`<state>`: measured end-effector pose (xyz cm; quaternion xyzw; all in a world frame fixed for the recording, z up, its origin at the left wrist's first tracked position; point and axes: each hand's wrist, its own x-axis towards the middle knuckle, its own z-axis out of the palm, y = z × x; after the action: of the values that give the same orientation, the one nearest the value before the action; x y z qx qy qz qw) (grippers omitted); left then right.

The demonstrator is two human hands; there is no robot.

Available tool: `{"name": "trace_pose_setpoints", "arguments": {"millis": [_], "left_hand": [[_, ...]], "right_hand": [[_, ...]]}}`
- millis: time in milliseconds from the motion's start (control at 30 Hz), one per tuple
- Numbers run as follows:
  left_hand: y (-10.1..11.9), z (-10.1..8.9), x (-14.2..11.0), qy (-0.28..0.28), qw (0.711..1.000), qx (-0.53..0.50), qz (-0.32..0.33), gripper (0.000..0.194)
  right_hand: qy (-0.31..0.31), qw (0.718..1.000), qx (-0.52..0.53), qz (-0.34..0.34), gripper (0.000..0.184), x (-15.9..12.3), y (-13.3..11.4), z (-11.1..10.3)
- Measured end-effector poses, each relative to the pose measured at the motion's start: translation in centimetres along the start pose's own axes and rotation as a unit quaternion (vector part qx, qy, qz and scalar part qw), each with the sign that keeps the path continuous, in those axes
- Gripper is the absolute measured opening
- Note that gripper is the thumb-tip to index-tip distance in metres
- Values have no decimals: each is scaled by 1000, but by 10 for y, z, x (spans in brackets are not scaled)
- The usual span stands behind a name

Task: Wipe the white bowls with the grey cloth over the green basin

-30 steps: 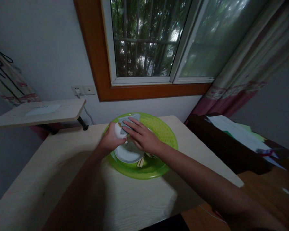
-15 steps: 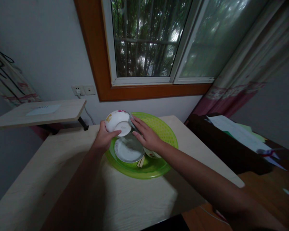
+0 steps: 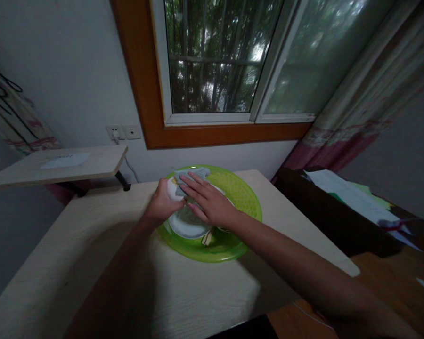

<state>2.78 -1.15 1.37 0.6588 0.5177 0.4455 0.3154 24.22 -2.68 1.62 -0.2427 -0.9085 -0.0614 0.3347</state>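
Observation:
My left hand [image 3: 161,202] grips a white bowl [image 3: 173,189] at its left side, above a round green tray [image 3: 246,195]. My right hand [image 3: 212,202] presses a grey cloth [image 3: 194,173] against the bowl, its fingers laid over the cloth. Most of the bowl is hidden by the cloth and fingers. Below the hands, a white plate [image 3: 189,229] lies in the tray. Light wooden sticks, perhaps chopsticks [image 3: 207,238], rest beside the plate. Another dish is partly covered by my right wrist.
The tray stands on a pale wooden table [image 3: 183,296]. A raised shelf [image 3: 102,162] with a paper label is at the left, near a wall socket [image 3: 123,132]. Behind is a window [image 3: 215,61]. Papers [image 3: 353,197] lie on dark furniture at the right.
The bowl has turned, so its base no longer faces me. My right hand has moved left over the bowl, and the grey cloth now shows clearly on it.

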Motion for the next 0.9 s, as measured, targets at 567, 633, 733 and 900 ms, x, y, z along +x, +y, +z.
{"name": "trace_pose_setpoints", "arguments": {"millis": [567,633,733,900], "left_hand": [[-11,-1,6,-21,983,-177,-43,76],[-9,0,5,-21,984,-171,-42,76],[-5,2,4,-21,986,-162,-38,77],[-1,5,2,-19,993,-117,-17,79]], "right_hand": [[83,952,190,224,77,-12,31,15],[91,949,193,231,76,-13,31,15],[104,950,185,230,76,-14,33,15],[86,970,138,180,73,-16,31,10]]}}
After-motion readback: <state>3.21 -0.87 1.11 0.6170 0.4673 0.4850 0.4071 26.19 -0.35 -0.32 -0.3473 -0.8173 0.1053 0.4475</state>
